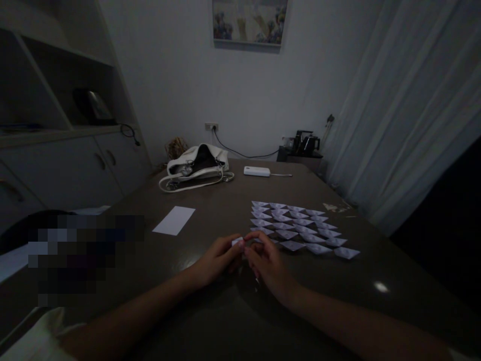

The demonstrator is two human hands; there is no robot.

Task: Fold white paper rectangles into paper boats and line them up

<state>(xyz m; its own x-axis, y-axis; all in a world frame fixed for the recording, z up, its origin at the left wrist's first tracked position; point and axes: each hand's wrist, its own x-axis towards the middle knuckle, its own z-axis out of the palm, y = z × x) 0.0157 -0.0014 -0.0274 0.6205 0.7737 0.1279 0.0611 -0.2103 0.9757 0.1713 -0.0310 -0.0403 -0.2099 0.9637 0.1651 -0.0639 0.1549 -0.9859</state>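
Observation:
Close together over the middle of the table, my left hand and my right hand both pinch a small piece of folded white paper. Fingers cover most of the paper, so its full shape is hidden. Just beyond my right hand, several folded paper boats stand in rows on the table. A flat white sheet of paper lies to the left, away from my hands.
A white handbag sits at the table's far left, with a white power bank and its short cable to the right of it. Kettles stand beyond the far right corner. A blurred-out patch covers the left side.

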